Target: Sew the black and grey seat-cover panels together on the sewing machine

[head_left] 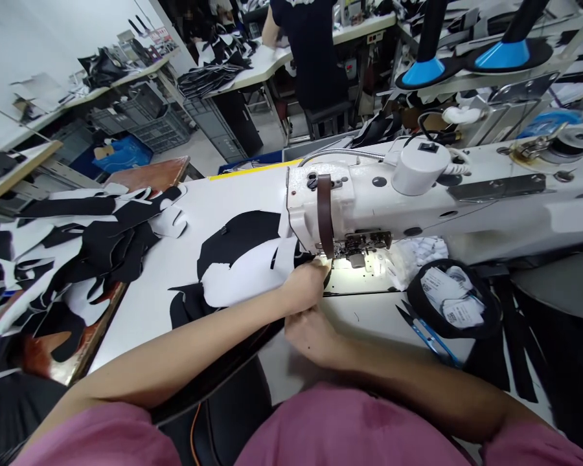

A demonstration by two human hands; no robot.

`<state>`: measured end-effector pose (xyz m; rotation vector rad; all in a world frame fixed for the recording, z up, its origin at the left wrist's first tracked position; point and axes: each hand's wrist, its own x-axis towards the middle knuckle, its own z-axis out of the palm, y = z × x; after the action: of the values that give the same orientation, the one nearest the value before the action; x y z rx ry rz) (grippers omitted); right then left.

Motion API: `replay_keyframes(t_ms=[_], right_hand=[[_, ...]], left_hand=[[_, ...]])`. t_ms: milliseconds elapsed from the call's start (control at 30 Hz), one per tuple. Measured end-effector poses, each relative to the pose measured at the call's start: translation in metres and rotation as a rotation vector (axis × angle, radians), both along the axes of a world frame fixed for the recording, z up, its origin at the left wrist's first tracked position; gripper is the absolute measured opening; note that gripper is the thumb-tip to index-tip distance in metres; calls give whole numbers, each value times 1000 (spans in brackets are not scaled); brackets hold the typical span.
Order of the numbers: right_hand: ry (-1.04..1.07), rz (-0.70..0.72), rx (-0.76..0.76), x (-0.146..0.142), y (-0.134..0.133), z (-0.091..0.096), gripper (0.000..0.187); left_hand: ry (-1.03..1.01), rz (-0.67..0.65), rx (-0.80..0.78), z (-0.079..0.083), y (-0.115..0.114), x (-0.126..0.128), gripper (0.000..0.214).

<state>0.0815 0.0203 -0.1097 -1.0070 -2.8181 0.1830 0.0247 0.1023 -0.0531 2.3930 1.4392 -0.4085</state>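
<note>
A white sewing machine (369, 175) stands in front of me, its lit needle area partly covered by a hanging brown strap (325, 213). My left hand (305, 286) is closed on a black fabric piece (327, 278) right beside the presser foot, with its fingertips largely hidden. Just below it, at the table's front edge, my right hand (313, 335) is closed too and touches the left; what its fingers hold is hidden. Left of the machine head lie a white fabric piece (243, 275) and a larger black fabric piece (223, 243).
Blue-handled scissors (430, 333) and a black round holder (459, 298) with labels lie on the right. Cut black and white pieces (87, 246) pile up on the left. Thread stands with blue bases (422, 72) rise at the upper right. Another person (313, 52) works at a table behind.
</note>
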Motion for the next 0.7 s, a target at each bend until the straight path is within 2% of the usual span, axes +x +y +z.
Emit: replay_keyframes(t_ms=[200,433,600,700], right_hand=[[-93,-40,224,17,-15,-5,25],[-103,-76,256,26,-11,-6,25],[-63,-70,220,30,-14,-13,31],[-22,-33,105,29,-16,-19,35]], left_hand=[[-16,59,39,-6,-8,6,24],[3,36,105,-9,-4,10,24],[102,-4,233,-3,-15,11,20],[165,14,119,4,-22,16,20]])
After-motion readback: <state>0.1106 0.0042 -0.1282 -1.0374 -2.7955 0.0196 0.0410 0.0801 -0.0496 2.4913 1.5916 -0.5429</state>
